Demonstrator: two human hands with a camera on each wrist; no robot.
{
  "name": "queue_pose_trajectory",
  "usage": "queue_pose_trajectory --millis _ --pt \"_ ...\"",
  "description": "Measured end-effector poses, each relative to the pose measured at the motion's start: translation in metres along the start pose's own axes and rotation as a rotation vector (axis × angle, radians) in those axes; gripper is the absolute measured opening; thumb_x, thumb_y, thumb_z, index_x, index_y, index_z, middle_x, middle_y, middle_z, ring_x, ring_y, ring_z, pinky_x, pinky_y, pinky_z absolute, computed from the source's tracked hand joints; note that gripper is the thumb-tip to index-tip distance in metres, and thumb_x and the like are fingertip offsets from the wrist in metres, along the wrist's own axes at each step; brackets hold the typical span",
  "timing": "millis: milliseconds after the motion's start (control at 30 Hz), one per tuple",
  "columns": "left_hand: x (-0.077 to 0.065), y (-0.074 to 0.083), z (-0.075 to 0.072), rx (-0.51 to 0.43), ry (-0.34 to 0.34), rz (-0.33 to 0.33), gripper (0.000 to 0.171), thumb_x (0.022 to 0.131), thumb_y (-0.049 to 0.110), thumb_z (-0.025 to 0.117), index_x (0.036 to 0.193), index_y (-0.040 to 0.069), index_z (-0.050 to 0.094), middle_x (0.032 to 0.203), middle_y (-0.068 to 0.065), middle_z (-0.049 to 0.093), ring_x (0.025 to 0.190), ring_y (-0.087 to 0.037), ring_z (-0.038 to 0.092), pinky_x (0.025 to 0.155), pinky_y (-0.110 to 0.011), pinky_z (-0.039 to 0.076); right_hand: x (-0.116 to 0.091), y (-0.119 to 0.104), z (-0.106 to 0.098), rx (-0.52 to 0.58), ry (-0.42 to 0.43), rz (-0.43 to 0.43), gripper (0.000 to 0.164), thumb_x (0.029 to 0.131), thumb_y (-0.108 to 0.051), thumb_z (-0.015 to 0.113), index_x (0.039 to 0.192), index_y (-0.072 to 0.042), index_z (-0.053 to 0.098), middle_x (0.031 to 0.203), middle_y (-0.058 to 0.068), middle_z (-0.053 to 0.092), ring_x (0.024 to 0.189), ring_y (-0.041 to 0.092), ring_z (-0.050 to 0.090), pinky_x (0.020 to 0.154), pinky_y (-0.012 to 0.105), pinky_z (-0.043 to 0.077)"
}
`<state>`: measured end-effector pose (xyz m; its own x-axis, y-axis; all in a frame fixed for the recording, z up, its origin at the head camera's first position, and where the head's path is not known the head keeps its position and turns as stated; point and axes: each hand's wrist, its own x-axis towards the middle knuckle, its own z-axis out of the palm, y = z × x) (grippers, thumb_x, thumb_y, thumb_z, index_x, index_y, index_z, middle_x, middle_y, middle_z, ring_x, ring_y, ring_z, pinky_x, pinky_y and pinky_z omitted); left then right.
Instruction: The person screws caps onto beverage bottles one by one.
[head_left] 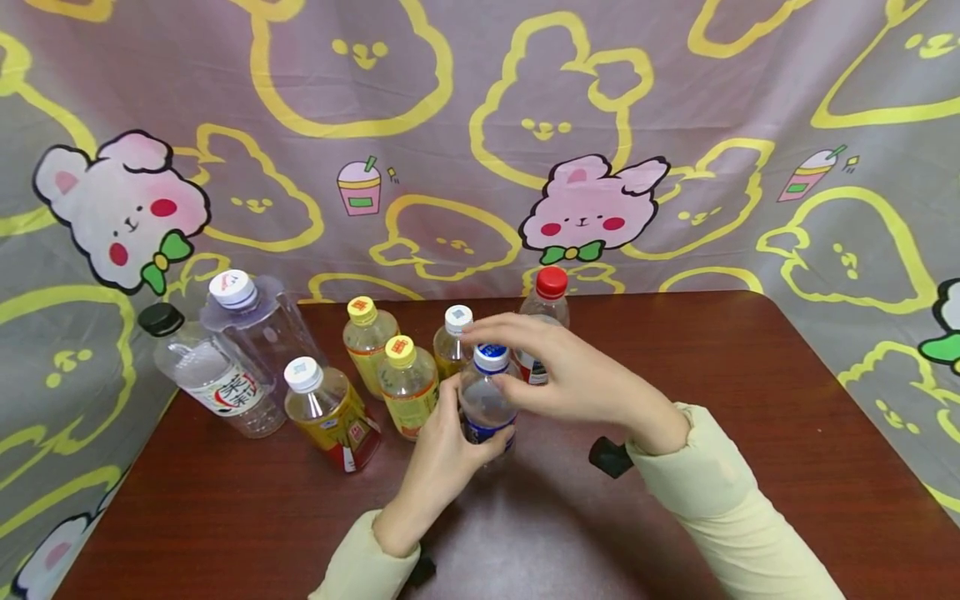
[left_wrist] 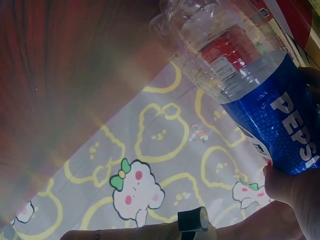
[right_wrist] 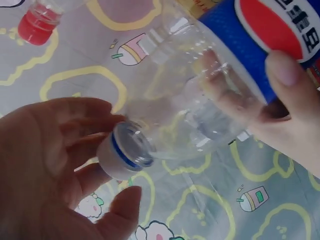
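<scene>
My left hand [head_left: 442, 454] grips a clear plastic Pepsi bottle [head_left: 486, 396] around its body, thumb on the near side. Its blue label [left_wrist: 285, 115] carries the brand's letters in the left wrist view. A white and blue cap [head_left: 492, 358] sits on the bottle's neck. Around that cap hovers my right hand [head_left: 581, 375], fingers loosely bent over the far side and thumb on the near side. In the right wrist view the thumb stands apart from the cap [right_wrist: 117, 155], while the fingertips are close behind it. The bottle's base is hidden in the head view.
Close behind the Pepsi bottle stand a white-capped bottle [head_left: 448, 343] and a red-capped bottle [head_left: 551, 304]. Leftward are two yellow-capped bottles, an amber drink bottle [head_left: 330, 417], a black-capped bottle [head_left: 213, 379] and a large clear bottle [head_left: 273, 321]. A patterned curtain [head_left: 465, 150] borders the brown table [head_left: 697, 358].
</scene>
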<state>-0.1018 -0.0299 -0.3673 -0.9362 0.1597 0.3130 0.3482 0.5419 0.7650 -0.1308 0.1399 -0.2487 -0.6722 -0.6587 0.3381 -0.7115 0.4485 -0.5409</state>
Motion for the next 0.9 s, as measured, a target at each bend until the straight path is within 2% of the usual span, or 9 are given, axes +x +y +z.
queue_pose_trajectory --millis 133,267,467,767,900 --pt "0.001 0.000 0.000 -0.004 0.002 0.012 0.072 0.071 0.023 0.081 0.126 0.004 0.038 0.122 -0.017 0.059 0.105 -0.029 0.063 0.086 -0.044 0.051 -0.002 0.000 -0.007 0.012 -0.010 -0.040 0.036 0.089 -0.007 0.057 0.125 -0.008 0.060 0.126 0.004 0.061 0.115 0.013 0.057 0.092 0.033 0.049" --pt "0.000 0.000 0.000 -0.012 0.000 0.015 0.072 0.071 0.022 0.081 0.126 0.005 0.038 0.123 -0.017 0.059 0.106 -0.028 0.063 0.087 -0.044 0.050 -0.002 0.000 -0.010 -0.005 -0.001 -0.048 0.034 0.089 -0.006 0.060 0.123 -0.006 0.062 0.121 0.006 0.064 0.110 0.015 0.061 0.088 0.032 0.051" --pt "0.000 0.001 0.000 -0.002 0.012 0.008 0.071 0.070 0.022 0.082 0.125 0.006 0.039 0.119 -0.016 0.060 0.103 -0.027 0.063 0.086 -0.044 0.051 0.000 -0.003 -0.008 -0.005 0.058 0.025 0.031 0.084 -0.012 0.069 0.115 -0.007 0.067 0.112 0.003 0.067 0.102 0.011 0.063 0.082 0.027 0.052" --pt "-0.001 0.001 0.001 -0.008 0.011 -0.007 0.070 0.070 0.023 0.081 0.124 0.006 0.040 0.116 -0.017 0.061 0.102 -0.028 0.064 0.085 -0.044 0.051 0.004 -0.003 0.000 -0.020 0.142 0.141 0.032 0.074 -0.015 0.080 0.101 -0.006 0.065 0.093 0.000 0.067 0.087 0.009 0.061 0.085 0.031 0.051" --pt "-0.001 0.000 0.000 -0.008 0.003 -0.005 0.070 0.071 0.024 0.081 0.124 0.006 0.039 0.116 -0.017 0.061 0.102 -0.028 0.064 0.085 -0.044 0.051 0.004 -0.004 0.003 0.020 0.125 0.172 0.039 0.075 -0.018 0.079 0.107 -0.005 0.060 0.100 0.002 0.064 0.093 0.011 0.060 0.088 0.034 0.051"
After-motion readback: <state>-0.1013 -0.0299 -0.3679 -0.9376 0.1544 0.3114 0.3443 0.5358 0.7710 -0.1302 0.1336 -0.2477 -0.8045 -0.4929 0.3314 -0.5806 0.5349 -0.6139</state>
